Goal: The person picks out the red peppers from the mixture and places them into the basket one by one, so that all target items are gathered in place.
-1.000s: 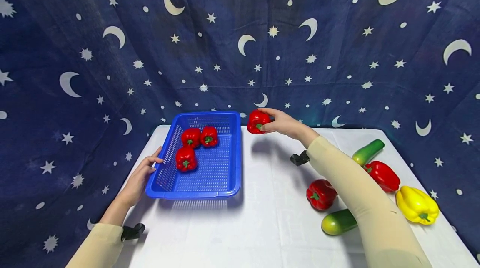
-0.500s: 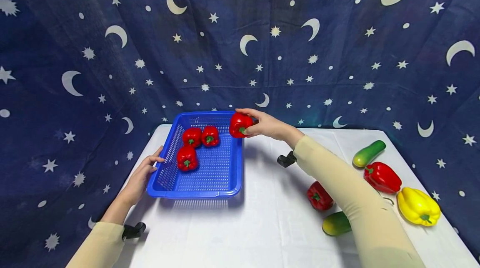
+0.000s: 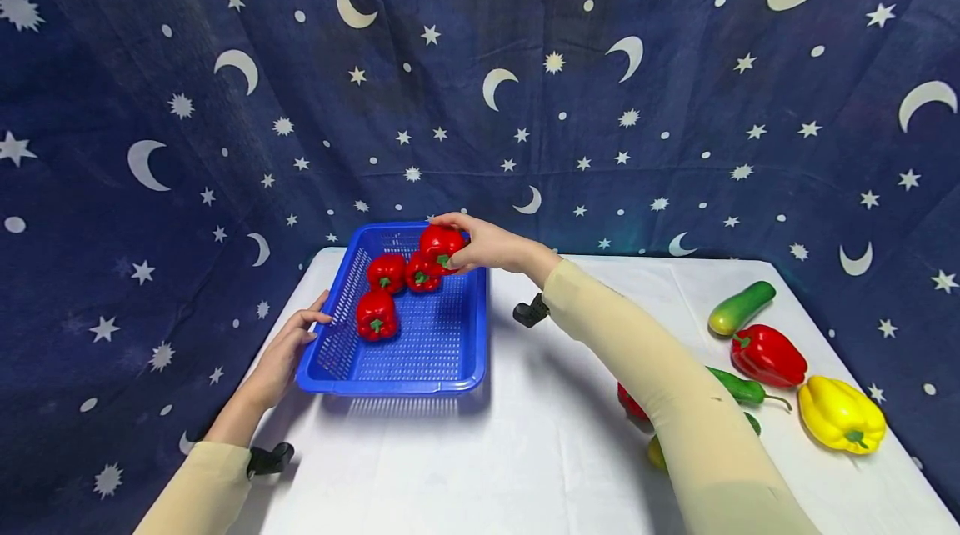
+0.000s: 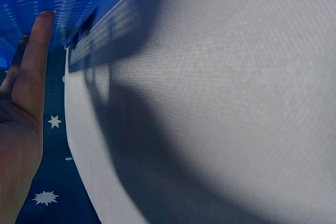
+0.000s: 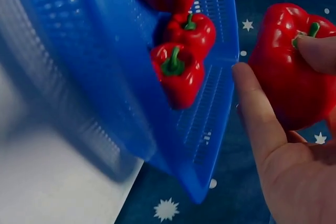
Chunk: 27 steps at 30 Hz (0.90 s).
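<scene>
My right hand (image 3: 495, 247) grips a red bell pepper (image 3: 438, 243) above the far right part of a blue plastic basket (image 3: 390, 388). In the right wrist view, the thumb lies by the green stem of the held bell pepper (image 5: 289, 87). Three more red bell peppers lie inside the basket, toward its left and back; the nearest bell pepper (image 3: 376, 315) is at the left. At the basket's left side my left hand (image 3: 277, 360) touches the rim. The left wrist view shows straight fingers (image 4: 35, 51) against the slotted outer wall.
On the right of the white-covered table (image 3: 525, 443) lie a cucumber (image 3: 742, 307), a red bell pepper (image 3: 768, 356), a yellow bell pepper (image 3: 842, 415) and a green chili pepper (image 3: 738, 387). My right sleeve (image 3: 660, 377) partly hides another red pepper (image 3: 632, 404). A star-patterned cloth (image 3: 450, 60) hangs behind.
My right hand has carried the red bell pepper leftward from beyond the basket's right rim to above the inside. The left hand stays at the basket's left rim.
</scene>
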Each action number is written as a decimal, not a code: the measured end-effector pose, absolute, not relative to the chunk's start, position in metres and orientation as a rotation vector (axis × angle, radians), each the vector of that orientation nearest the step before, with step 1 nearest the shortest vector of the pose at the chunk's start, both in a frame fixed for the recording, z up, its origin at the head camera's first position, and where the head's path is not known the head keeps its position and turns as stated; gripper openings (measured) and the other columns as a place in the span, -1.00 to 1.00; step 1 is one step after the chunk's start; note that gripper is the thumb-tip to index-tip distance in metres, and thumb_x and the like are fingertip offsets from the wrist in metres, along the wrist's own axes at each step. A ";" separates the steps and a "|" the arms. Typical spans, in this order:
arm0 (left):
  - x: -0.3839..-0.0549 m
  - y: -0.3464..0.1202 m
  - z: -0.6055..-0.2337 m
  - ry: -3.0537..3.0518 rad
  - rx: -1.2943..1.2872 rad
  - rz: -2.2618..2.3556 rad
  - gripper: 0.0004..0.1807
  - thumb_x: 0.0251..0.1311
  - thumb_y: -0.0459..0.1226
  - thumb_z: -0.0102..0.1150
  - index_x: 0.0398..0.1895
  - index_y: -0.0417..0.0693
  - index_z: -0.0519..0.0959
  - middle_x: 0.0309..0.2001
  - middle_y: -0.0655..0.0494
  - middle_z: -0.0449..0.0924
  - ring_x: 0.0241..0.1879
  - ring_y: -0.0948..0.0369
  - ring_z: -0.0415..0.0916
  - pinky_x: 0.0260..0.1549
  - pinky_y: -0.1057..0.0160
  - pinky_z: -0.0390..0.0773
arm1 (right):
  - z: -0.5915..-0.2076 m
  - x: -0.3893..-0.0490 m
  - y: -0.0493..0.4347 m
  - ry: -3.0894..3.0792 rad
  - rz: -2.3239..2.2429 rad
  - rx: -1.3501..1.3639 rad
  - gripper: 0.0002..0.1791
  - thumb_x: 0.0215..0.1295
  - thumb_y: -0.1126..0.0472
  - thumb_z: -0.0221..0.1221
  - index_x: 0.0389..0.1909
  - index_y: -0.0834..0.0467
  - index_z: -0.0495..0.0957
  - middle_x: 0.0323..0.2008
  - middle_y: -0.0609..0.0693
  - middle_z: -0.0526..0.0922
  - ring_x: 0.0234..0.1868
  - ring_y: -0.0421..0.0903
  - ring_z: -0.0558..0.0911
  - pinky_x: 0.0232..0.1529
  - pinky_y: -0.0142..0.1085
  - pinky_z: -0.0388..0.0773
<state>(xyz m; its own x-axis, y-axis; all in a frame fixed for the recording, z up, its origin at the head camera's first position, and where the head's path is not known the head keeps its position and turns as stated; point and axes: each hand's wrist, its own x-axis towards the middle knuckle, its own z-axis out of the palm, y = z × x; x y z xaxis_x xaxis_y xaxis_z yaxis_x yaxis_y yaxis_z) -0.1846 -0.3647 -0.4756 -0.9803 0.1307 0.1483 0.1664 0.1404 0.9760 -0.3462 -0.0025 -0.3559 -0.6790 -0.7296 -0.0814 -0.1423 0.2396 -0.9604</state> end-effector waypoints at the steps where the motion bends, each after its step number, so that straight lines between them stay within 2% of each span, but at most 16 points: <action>1: -0.185 -0.365 -0.476 -2.348 -0.307 -2.026 -0.64 0.40 -0.48 -0.36 0.16 -0.35 0.34 0.66 -0.02 -0.19 0.61 -0.09 -0.41 0.23 0.56 0.13 | -0.356 -0.346 -0.006 1.996 -1.450 -0.792 -0.12 0.21 0.50 0.24 0.53 -0.04 0.24 0.31 0.10 0.34 0.16 0.14 0.58 -0.01 -0.06 0.64; 9: -0.184 -0.364 -0.477 -2.396 -0.286 -1.992 -0.65 0.44 -0.45 -0.37 0.19 -0.35 0.30 0.66 0.02 -0.20 0.61 -0.08 -0.42 0.26 0.56 0.13 | -0.360 -0.348 -0.029 2.028 -1.386 -0.783 -0.12 0.19 0.48 0.27 0.51 -0.06 0.25 0.32 0.08 0.34 0.22 0.09 0.50 0.03 -0.06 0.63; 15: -0.184 -0.363 -0.476 -2.409 -0.265 -1.986 -0.65 0.45 -0.43 -0.36 0.20 -0.34 0.30 0.67 0.05 -0.19 0.62 -0.07 -0.41 0.24 0.57 0.15 | -0.360 -0.344 -0.043 2.031 -1.386 -0.745 -0.11 0.17 0.49 0.30 0.50 -0.05 0.25 0.32 0.12 0.32 0.23 0.13 0.47 0.05 -0.04 0.62; 21: -0.183 -0.363 -0.476 -2.424 -0.257 -1.968 -0.64 0.44 -0.43 -0.38 0.20 -0.33 0.30 0.67 0.11 -0.20 0.62 -0.06 -0.40 0.22 0.56 0.19 | -0.370 -0.342 -0.056 2.028 -1.373 -0.717 -0.11 0.16 0.50 0.29 0.50 -0.02 0.25 0.32 0.13 0.31 0.20 0.14 0.47 0.06 0.00 0.61; 27: -0.184 -0.364 -0.475 -2.413 -0.281 -1.973 -0.64 0.44 -0.44 -0.39 0.20 -0.35 0.29 0.67 0.05 -0.21 0.61 -0.09 -0.42 0.21 0.57 0.19 | -0.380 -0.342 -0.067 1.985 -1.315 -0.670 -0.11 0.16 0.49 0.30 0.50 0.03 0.22 0.28 0.18 0.31 0.13 0.15 0.52 0.08 0.04 0.58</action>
